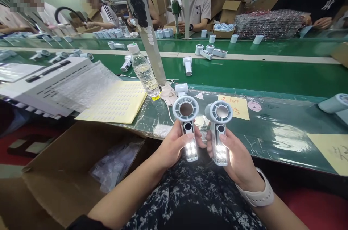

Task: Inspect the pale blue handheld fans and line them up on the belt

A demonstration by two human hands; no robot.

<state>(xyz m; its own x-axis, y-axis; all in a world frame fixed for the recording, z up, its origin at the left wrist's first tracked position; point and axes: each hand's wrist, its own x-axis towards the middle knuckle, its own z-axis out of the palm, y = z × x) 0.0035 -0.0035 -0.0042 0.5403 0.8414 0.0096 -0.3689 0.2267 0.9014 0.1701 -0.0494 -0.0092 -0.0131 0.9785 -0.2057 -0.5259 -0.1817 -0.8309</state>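
Observation:
Two light-blue handheld fans are held upright side by side over my lap, lights glowing white on both handles. My left hand wraps around the handle of the left handheld fan, its thumb on the front below the dark round button. Around the right handheld fan my right hand is closed, thumb likewise on the front near the button. The fan heads face me, with a ring of slots about a round centre. Another light-blue fan piece lies on the table just behind the left fan.
A water bottle stands by a post beside a yellow sticker sheet. More fans lie on the green conveyor. Below left is a cardboard box holding plastic bags. Several people sit across the line.

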